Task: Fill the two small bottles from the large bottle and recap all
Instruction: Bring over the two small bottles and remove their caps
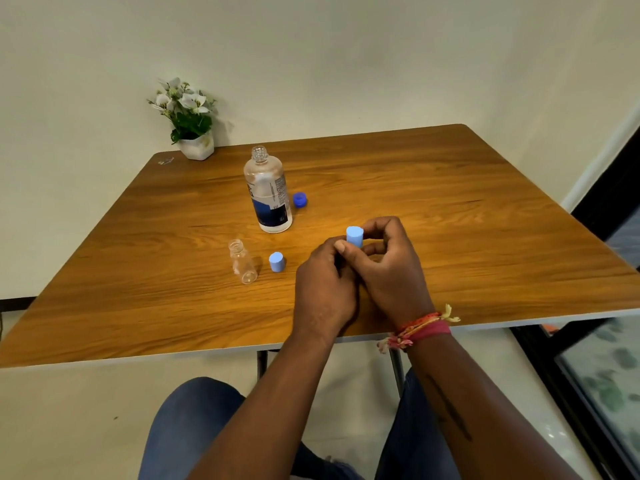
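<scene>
Both hands, left hand (323, 289) and right hand (391, 268), are gripping a small bottle's light blue cap (354, 236) with curled fingers, near the big bottle (268, 194)

Both hands, left hand (323, 289) and right hand (388, 271), meet at a capped small bottle (354, 236). Left of them stand a loose cap (276, 261) and an open small bottle (243, 260); beyond them, the large bottle (267, 191), its cap (300, 199) just right.

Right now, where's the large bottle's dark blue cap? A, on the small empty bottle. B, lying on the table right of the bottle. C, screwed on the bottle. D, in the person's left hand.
B: the dark blue cap lies on the table beside the uncapped large bottle.
</scene>
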Demonstrator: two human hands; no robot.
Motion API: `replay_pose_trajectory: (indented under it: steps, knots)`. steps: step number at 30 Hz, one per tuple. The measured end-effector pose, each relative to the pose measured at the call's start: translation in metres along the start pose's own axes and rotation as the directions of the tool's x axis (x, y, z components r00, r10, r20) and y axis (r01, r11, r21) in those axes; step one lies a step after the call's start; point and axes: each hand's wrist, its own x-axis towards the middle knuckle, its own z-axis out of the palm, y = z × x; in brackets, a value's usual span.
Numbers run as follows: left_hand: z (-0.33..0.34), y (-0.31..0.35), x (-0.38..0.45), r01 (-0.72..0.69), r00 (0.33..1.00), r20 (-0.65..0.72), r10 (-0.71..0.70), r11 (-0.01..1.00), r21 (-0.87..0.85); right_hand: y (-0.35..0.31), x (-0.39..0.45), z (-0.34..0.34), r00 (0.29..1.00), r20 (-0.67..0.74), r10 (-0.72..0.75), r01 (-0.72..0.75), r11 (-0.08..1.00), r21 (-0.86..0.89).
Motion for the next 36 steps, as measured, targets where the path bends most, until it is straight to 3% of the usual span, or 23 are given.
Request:
replay_pose_trajectory:
  steps: [17,23,30,36]
  knots:
    - [-0.0005,0.0009,-0.0007,-0.003,1.000,0.019,0.003,1.000,0.012,0.0027,-0.0001,-0.0003,0.998,0.049,-0.041,0.041,0.999,-0.006]
    - [0.0014,0.0007,-0.0003,0.006,1.000,0.000,-0.006,0.999,0.045,0.0008,-0.0002,0.0013,1.000,0.004,-0.030,0.030,0.999,-0.039]
    - [0.0008,0.0026,-0.0024,0.010,1.000,0.010,-0.010,0.999,0.038,-0.0006,-0.0017,0.0001,0.997,0.074,-0.036,0.039,0.999,-0.033]
    - [0.0011,0.0012,-0.0023,0.006,1.000,0.002,-0.006,0.998,0.060,0.0002,0.0000,0.0008,0.999,0.025,-0.023,0.024,1.000,-0.016]
